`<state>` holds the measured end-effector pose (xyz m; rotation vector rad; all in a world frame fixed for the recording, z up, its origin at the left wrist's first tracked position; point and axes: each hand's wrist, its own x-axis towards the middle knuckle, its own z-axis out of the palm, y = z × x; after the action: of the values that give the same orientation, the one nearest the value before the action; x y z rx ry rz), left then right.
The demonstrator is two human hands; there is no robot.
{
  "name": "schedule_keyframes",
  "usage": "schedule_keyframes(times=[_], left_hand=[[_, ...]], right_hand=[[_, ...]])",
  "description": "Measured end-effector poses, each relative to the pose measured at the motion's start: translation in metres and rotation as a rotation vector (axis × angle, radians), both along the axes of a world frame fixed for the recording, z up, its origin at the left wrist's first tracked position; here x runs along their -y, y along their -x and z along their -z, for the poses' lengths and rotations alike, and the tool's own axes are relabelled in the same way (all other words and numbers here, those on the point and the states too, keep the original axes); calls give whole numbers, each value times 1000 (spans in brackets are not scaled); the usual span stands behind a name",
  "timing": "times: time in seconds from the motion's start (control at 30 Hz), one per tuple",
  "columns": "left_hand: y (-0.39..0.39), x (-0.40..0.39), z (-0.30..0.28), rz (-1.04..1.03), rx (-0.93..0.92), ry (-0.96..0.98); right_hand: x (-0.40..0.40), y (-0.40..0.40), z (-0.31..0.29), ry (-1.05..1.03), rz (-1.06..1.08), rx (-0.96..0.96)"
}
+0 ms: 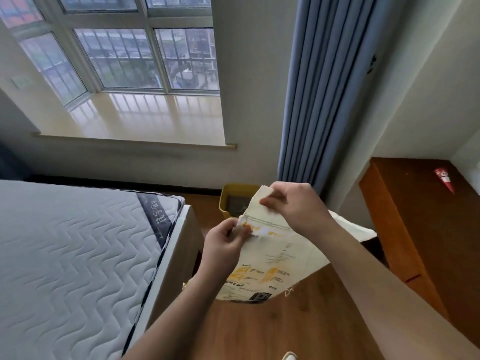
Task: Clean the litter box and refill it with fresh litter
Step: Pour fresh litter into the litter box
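Pinching the stitched top of the litter bag [270, 258] with left hand [226, 242], right hand [293, 206] gripping the torn flap above. Looking soft, woven, probably heavy; best gripped by the seam. Litter box [228, 201] waiting just beyond, on the floor.

place: home bedroom | cues: quilted mattress [70, 255]; curtain [324, 87]; window [124, 45]; wood floor [298, 328]
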<state>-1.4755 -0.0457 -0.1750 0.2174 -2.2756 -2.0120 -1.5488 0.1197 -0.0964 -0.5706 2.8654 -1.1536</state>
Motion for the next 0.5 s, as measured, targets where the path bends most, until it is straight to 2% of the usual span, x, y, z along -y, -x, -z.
schedule_keyframes(times=[0.13,0.5], left_hand=[[30,-16,8,-68,32,9],[82,-49,25,-129,30,31]], right_hand=[[-12,33,4,55,-72,44],[-39,92,3,68,-209,-96]])
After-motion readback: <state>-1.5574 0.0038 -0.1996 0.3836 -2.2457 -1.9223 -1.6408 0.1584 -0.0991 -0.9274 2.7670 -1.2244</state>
